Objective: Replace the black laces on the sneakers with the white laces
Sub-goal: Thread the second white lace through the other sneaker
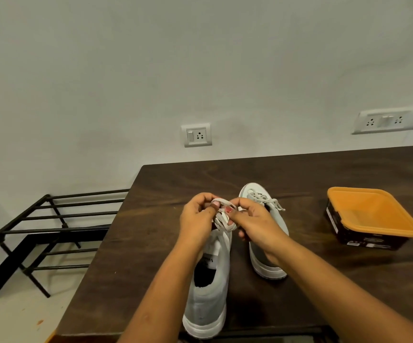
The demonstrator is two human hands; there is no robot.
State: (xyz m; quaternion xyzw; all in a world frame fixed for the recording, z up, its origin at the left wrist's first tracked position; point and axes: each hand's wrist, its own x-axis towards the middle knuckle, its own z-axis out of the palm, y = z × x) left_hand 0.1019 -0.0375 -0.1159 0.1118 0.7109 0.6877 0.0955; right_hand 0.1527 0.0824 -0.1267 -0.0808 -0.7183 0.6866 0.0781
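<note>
Two grey sneakers with white soles stand on the dark wooden table, toes pointing away. The left sneaker is nearer, its heel at the table's front edge. Over its front, my left hand and my right hand each pinch loops of its white lace. The right sneaker stands further back with a white lace threaded and tied in a bow near its toe. My right wrist covers its middle. No black lace is visible.
An orange-rimmed dark plastic box sits open on the table at the right. A black metal rack stands on the floor to the left of the table. Wall sockets are behind.
</note>
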